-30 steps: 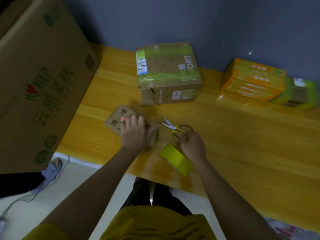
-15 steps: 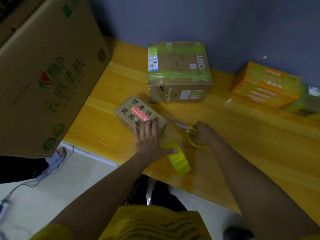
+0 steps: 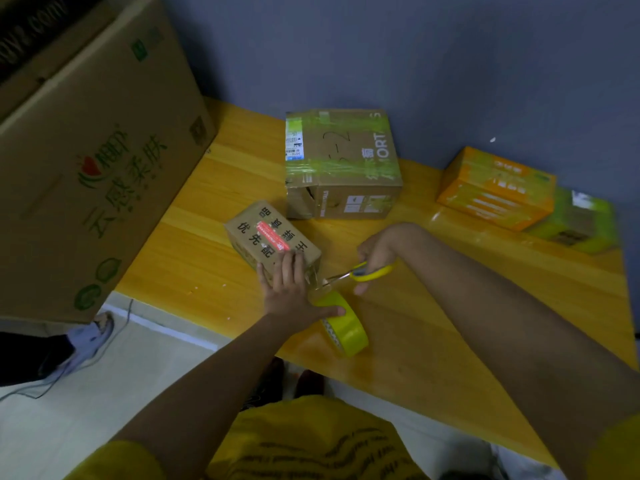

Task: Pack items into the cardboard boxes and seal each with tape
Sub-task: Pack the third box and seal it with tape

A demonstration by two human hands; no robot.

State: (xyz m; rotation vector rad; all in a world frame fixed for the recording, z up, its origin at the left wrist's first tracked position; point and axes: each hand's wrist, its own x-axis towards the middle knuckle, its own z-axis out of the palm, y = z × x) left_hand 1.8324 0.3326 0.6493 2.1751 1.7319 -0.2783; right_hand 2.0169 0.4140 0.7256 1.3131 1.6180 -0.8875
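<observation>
A small cardboard box (image 3: 266, 233) with black characters and a red label lies on the wooden table (image 3: 194, 258). My left hand (image 3: 289, 289) presses flat on its near end, fingers straight, thumb resting on the yellow tape roll (image 3: 343, 325) beside it. My right hand (image 3: 375, 251) grips yellow-handled scissors (image 3: 363, 273), blades pointing left at the tape strip between the roll and the box.
A taped cardboard box (image 3: 341, 164) stands behind, near the grey wall. An orange box (image 3: 495, 187) and a green-taped box (image 3: 575, 223) sit at the far right. A large printed carton (image 3: 90, 161) leans at the left. Floor and a shoe (image 3: 86, 341) lie below the table edge.
My right hand picked the scissors up off the table and brought the blades to the tape by the box. My left hand slid back along the box, its thumb now on the roll.
</observation>
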